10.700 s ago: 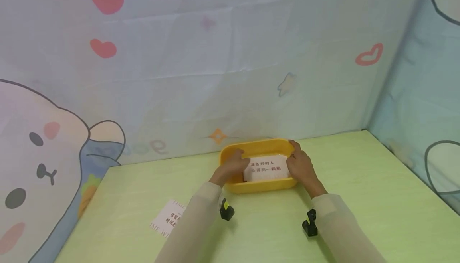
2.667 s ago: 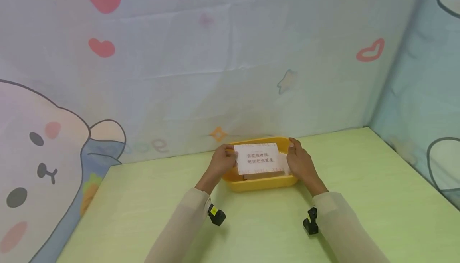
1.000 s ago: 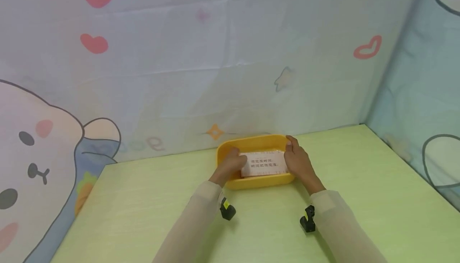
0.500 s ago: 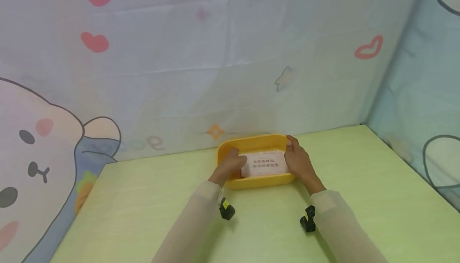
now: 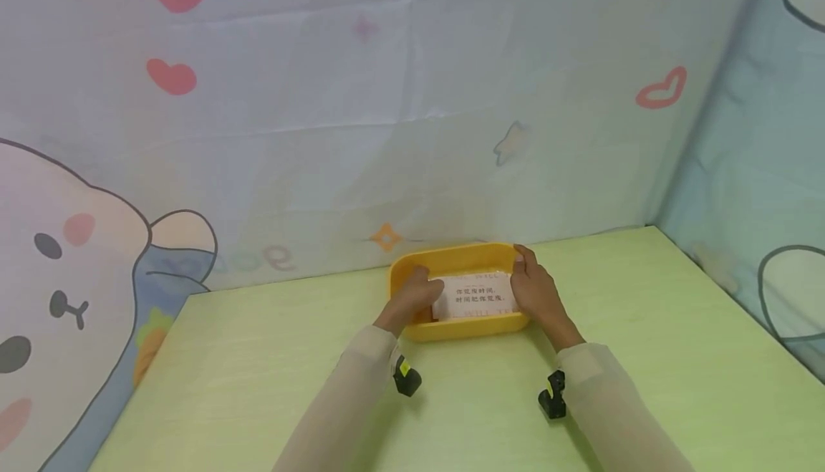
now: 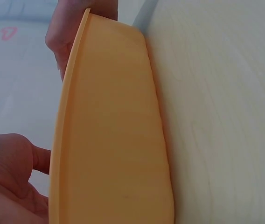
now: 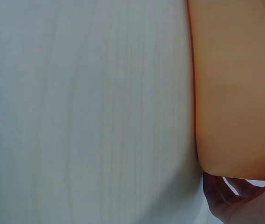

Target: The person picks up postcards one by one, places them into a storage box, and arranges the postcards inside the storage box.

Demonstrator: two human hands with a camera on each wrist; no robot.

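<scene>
A yellow tray (image 5: 464, 326) stands on the green table near the back wall. Inside it lies a white card (image 5: 475, 297) with red print, on top of other cards. My left hand (image 5: 422, 294) reaches in over the tray's left end and pinches the card's left edge. My right hand (image 5: 527, 287) holds the card's right edge over the tray's right end. The left wrist view shows the tray's outer wall (image 6: 114, 130), my left hand's curled fingers (image 6: 11, 177) and the right hand (image 6: 60, 37) beyond. The right wrist view shows the tray wall (image 7: 235, 84) and fingers (image 7: 244, 205) below it.
The green table (image 5: 258, 386) stretches wide to both sides of the tray and toward me. A cloth backdrop with hearts and a cartoon bear (image 5: 71, 257) hangs close behind the tray and along the right side. Small black cameras (image 5: 407, 380) sit on both wrists.
The card from the table's left was carried above the tray and lowered into it with both hands. Over the last second the hands and card have barely moved.
</scene>
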